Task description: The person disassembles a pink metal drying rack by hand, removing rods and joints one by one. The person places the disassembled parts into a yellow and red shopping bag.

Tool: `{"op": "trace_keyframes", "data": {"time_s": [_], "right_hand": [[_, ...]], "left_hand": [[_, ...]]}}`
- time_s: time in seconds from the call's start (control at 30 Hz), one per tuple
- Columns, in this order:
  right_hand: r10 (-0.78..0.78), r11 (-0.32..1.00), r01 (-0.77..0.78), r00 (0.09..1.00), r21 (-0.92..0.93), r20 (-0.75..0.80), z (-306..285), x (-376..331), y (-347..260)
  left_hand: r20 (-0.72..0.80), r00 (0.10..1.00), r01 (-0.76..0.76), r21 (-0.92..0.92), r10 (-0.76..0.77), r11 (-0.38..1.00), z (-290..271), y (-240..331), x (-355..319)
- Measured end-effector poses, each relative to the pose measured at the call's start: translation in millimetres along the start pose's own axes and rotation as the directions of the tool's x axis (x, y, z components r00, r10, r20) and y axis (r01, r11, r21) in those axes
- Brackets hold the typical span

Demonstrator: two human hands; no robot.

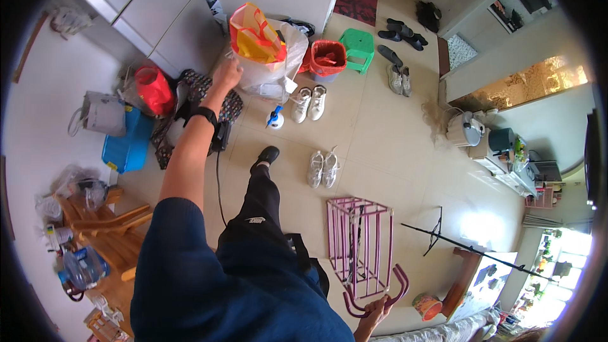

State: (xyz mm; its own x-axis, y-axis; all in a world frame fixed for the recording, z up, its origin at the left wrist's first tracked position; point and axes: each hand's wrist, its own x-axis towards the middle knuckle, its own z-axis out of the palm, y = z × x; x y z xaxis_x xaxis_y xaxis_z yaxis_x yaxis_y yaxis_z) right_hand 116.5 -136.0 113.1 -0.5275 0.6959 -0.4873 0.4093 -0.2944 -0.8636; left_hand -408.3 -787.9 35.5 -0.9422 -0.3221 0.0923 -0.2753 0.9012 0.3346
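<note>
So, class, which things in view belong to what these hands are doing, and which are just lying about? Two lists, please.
In hand or close to it:
- purple rack, gripped by the right hand
- plastic bag, nearest the left hand; contact unclear

Just lying about, it seems:
- green stool
- spray bottle
- white shoes
- blue box

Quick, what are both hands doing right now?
Left hand: fingers look curled by the white plastic bag; whether it grips anything cannot be told.
Right hand: closed on the purple rack.
</note>
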Motion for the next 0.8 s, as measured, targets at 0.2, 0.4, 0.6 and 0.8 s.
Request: {"op": "trace_keyframes", "data": {"time_s": [0.2,0.4,0.6,0.8], "right_hand": [[0.063,0.991,-0.091,0.967,-0.102,-0.247,137.0,-47.2,-37.7],[0.083,0.978,-0.143,0.932,-0.15,-0.352,264.8,-64.3,-76.8],[0.057,0.978,-0.106,0.965,-0.181,-0.258,332.7,-63.7,-110.0],[0.019,0.992,-0.011,0.998,-0.128,0.063,377.6,-37.1,-144.9]], "left_hand": [[0.047,0.997,-0.068,0.134,0.062,0.989,74.5,12.7,186.6],[0.06,0.991,-0.136,0.381,0.122,0.915,182.4,-29.3,246.4],[0.16,0.987,0.019,-0.277,0.027,0.961,146.5,-58.0,260.6],[0.004,0.995,0.009,-0.999,-0.098,0.048,-30.5,-7.0,235.5]]}}
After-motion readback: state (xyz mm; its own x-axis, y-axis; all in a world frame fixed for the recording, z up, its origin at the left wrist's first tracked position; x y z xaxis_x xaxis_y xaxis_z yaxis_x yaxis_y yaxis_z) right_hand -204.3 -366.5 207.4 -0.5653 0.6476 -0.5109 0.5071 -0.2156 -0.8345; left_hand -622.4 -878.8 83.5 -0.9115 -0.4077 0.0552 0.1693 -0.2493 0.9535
